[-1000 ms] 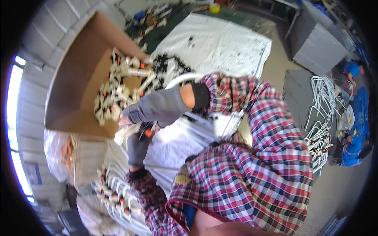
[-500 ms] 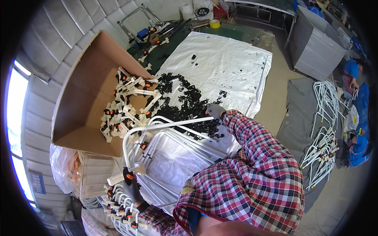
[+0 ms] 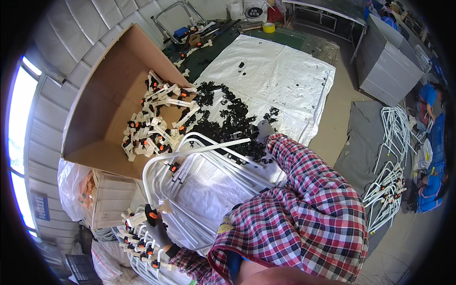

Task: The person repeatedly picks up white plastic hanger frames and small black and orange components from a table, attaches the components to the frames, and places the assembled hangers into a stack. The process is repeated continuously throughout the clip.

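Note:
A bent white metal tube rises from the lower left and runs toward the middle. My left hand, in a dark grey glove, is closed round its lower end, at a cream and black clamp fitting with an orange button. My right hand, gloved in grey, is just beyond the tube's far tip, at the edge of a pile of small black ring-like parts. Its fingers are too small and partly hidden to tell whether they hold a part. More bent white tubes lie side by side under the held one.
A large open carton with many cream and black fittings stands at the left. A white sheet lies under the black parts. Finished-looking tubes with fittings stack at lower left. People work at the far right beside white tube frames.
My right hand has left the tube's tip and moved slightly away toward the black parts. My left hand keeps hold of the tube, which has shifted a little left. The whole view has shifted slightly.

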`<action>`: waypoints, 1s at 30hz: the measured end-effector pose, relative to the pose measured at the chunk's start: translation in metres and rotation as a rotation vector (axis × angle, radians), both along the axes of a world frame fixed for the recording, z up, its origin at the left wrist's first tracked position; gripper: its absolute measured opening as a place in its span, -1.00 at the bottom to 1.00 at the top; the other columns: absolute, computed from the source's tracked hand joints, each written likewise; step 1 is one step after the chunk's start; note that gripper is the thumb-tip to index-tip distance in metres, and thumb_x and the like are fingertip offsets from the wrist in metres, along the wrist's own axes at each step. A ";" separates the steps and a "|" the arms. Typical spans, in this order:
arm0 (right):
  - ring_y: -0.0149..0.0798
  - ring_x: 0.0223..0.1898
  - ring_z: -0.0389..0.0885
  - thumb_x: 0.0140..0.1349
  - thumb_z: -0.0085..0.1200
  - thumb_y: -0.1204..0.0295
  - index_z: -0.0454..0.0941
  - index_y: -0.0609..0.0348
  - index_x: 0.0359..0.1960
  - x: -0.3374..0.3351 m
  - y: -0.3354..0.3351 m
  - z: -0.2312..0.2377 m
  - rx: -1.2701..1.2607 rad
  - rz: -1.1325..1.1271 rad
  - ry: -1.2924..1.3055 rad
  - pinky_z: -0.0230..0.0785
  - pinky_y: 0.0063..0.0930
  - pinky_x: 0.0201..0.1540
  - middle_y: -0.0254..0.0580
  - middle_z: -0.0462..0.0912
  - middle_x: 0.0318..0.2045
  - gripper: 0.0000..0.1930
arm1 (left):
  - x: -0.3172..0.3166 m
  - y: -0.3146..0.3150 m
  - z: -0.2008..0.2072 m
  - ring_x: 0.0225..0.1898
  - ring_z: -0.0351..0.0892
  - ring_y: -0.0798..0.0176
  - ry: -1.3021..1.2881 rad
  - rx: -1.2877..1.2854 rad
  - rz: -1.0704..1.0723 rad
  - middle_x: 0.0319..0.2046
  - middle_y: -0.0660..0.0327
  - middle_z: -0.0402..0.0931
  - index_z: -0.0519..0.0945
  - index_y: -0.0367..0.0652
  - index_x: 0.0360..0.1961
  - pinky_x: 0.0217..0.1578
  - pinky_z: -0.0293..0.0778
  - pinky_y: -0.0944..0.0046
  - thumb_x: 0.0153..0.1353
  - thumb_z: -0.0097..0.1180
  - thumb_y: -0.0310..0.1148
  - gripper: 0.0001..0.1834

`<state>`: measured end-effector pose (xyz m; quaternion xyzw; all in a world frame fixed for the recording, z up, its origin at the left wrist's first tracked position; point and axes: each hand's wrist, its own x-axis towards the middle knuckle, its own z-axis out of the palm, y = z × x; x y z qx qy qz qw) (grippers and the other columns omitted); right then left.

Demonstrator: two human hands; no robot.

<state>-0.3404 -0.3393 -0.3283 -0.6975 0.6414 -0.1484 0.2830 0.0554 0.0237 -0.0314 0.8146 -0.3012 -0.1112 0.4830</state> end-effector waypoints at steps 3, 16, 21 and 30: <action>0.09 -0.06 0.64 0.01 0.28 0.40 0.45 0.16 0.02 -0.007 0.004 0.003 0.084 0.019 -0.155 0.49 -0.15 -0.03 0.08 0.67 -0.21 -0.51 | 0.000 -0.003 -0.003 -0.69 0.32 0.49 0.002 -0.003 0.017 -0.48 0.31 0.46 0.51 -0.24 -0.07 -0.68 0.23 0.48 0.22 0.31 -0.29 -0.64; 0.07 0.01 0.55 0.03 0.26 0.31 0.67 -0.05 -0.10 -0.020 0.005 -0.027 -0.244 0.022 -0.093 0.45 -0.17 0.09 -0.07 0.52 0.07 -0.66 | -0.014 -0.002 0.007 -0.67 0.32 0.50 0.009 -0.005 0.022 -0.44 0.32 0.51 0.49 -0.25 0.12 -0.66 0.26 0.49 0.21 0.29 -0.30 -0.52; 0.00 -0.35 0.67 0.19 0.21 0.24 0.64 0.10 -0.25 0.009 0.002 -0.038 -0.059 0.019 -0.315 0.52 -0.23 -0.31 -0.05 0.69 -0.31 -0.78 | -0.024 -0.005 0.014 -0.63 0.26 0.57 -0.059 0.006 -0.070 -0.42 0.40 0.49 0.51 -0.18 0.21 -0.63 0.19 0.50 0.23 0.27 -0.25 -0.47; -0.49 -0.52 0.40 0.42 0.00 0.30 0.50 0.17 -0.18 -0.032 0.019 0.006 0.644 -0.194 -1.698 0.27 -0.63 -0.57 -0.21 0.65 -0.32 -0.81 | -0.023 -0.006 0.012 -0.68 0.36 0.50 -0.081 0.001 -0.014 -0.63 0.34 0.39 0.47 -0.23 -0.29 -0.66 0.21 0.47 0.20 0.33 -0.08 -0.57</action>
